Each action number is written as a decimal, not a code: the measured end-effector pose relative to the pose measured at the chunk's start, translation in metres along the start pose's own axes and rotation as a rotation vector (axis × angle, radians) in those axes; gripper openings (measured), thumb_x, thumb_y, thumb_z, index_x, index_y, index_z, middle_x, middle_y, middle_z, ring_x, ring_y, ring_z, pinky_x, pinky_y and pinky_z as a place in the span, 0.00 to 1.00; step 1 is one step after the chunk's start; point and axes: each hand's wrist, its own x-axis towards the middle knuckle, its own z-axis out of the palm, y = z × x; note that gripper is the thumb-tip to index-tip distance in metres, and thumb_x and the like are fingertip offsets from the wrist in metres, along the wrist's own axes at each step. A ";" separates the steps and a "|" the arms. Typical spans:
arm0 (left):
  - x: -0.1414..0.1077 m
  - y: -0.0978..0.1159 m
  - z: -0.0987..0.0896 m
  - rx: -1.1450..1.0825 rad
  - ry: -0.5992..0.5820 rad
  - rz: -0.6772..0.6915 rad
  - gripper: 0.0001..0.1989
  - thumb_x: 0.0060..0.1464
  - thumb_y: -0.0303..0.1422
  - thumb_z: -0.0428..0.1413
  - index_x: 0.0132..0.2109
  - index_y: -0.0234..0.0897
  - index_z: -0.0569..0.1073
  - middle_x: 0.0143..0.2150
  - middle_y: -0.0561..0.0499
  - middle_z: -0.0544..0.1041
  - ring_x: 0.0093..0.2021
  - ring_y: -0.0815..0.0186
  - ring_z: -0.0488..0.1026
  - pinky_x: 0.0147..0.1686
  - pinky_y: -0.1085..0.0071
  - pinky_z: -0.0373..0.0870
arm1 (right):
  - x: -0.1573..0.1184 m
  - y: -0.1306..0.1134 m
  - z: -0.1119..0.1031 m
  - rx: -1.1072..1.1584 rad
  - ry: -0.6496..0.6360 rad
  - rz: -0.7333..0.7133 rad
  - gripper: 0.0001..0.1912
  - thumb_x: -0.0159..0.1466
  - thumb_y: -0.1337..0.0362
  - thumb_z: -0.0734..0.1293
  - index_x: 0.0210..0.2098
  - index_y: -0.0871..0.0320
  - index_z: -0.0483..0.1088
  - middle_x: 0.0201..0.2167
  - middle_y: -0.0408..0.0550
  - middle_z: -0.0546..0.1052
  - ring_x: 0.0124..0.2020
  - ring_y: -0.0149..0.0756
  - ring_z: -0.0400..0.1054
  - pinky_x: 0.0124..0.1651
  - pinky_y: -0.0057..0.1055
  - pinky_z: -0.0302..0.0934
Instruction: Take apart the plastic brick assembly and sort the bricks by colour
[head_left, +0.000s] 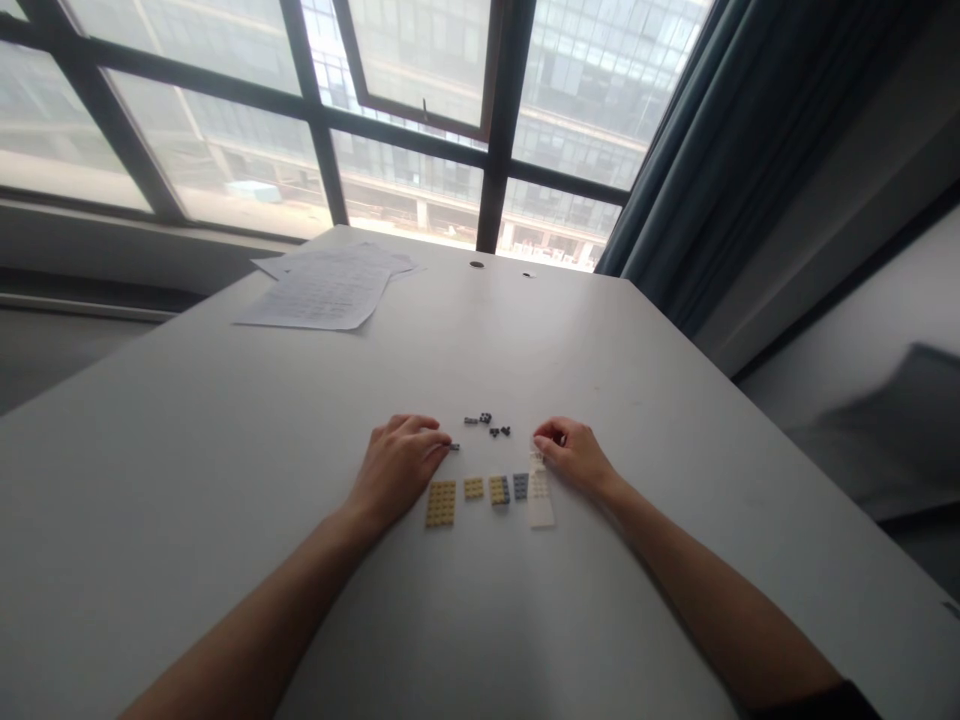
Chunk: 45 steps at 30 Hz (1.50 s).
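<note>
My left hand (405, 458) is closed, its thumb and fingertips at a small grey toy brick (454, 447). Over on the other side, my right hand (576, 452) is pinched at the top of some small white bricks (537, 460); its fingertips partly cover them. Between and below the hands lies a row of plates: a large tan plate (440, 504), a small tan plate (473, 488), a tan piece (496, 489) with grey along its right side, and a blue-grey plate (520, 487). A white plate (541, 512) ends the row on the right.
Several small dark grey pieces (486, 418) lie beyond the row, between the hands. Printed paper sheets (319, 290) rest at the table's far left. Two round holes are near the far edge of the white table (600, 360), with windows and a dark curtain (697, 150) behind.
</note>
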 end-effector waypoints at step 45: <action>0.003 0.000 -0.006 0.049 -0.006 -0.149 0.13 0.52 0.41 0.54 0.40 0.40 0.78 0.43 0.47 0.77 0.48 0.53 0.68 0.47 0.57 0.61 | 0.055 -0.063 0.049 -0.382 -0.198 -0.354 0.12 0.59 0.58 0.69 0.40 0.58 0.76 0.41 0.51 0.75 0.46 0.40 0.64 0.51 0.36 0.55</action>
